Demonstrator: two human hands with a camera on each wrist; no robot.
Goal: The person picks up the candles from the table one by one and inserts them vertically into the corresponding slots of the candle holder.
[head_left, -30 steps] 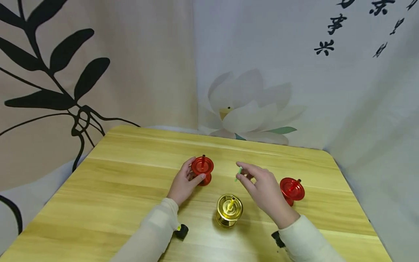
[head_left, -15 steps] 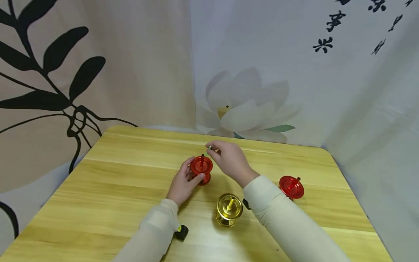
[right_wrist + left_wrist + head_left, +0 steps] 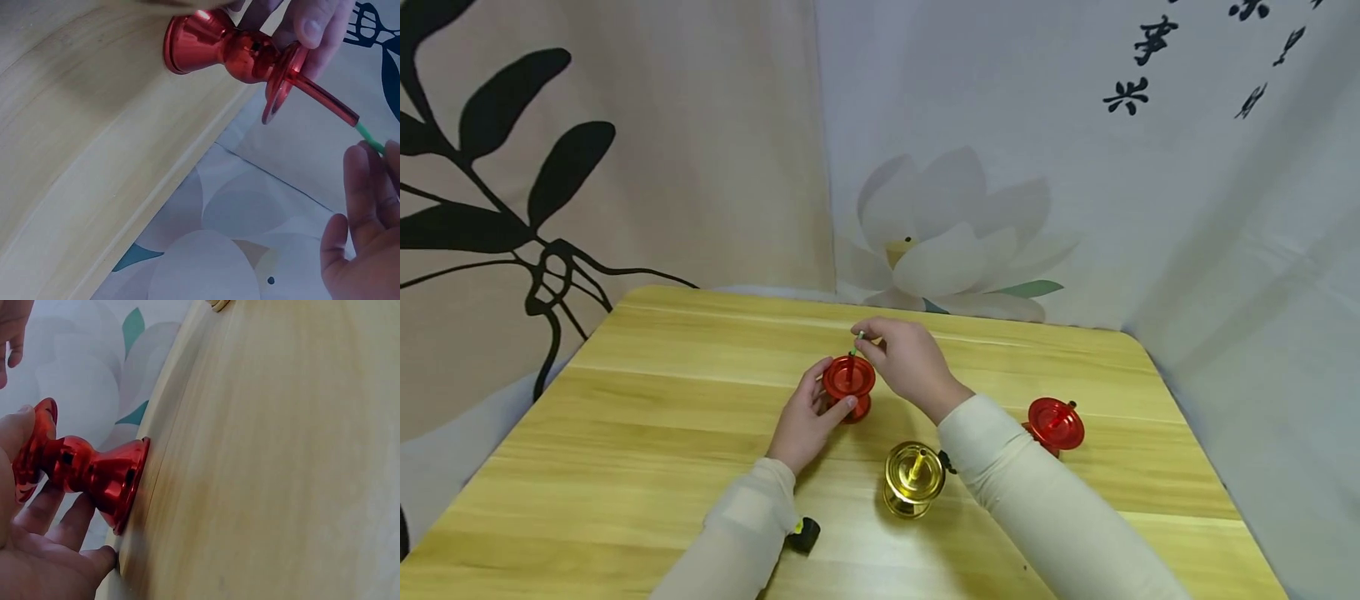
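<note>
A shiny red candlestick-like holder [image 3: 857, 377] with a dish and a thin upright tube stands on the wooden table. My left hand [image 3: 802, 427] grips it from the left, thumb at the near side below the dish and fingers behind. Above it, my right hand [image 3: 910, 365] pinches a thin green stick [image 3: 370, 137] between thumb and fingertips. In the right wrist view, the stick's lower end is right at the mouth of the red tube [image 3: 326, 100]. The left wrist view shows the holder's flared base [image 3: 122, 484] against the tabletop.
A gold holder [image 3: 914, 479] of similar shape stands nearer me, close to the right forearm. Another red holder [image 3: 1056, 423] is to the right, partly behind the right sleeve [image 3: 1045, 492]. The table's far edge [image 3: 1060, 327] meets a printed curtain [image 3: 760, 167].
My right hand has moved left across the table with the green stick, bringing it to the top of the red holder's tube. The left hand keeps its grip; the head view has shifted slightly.
</note>
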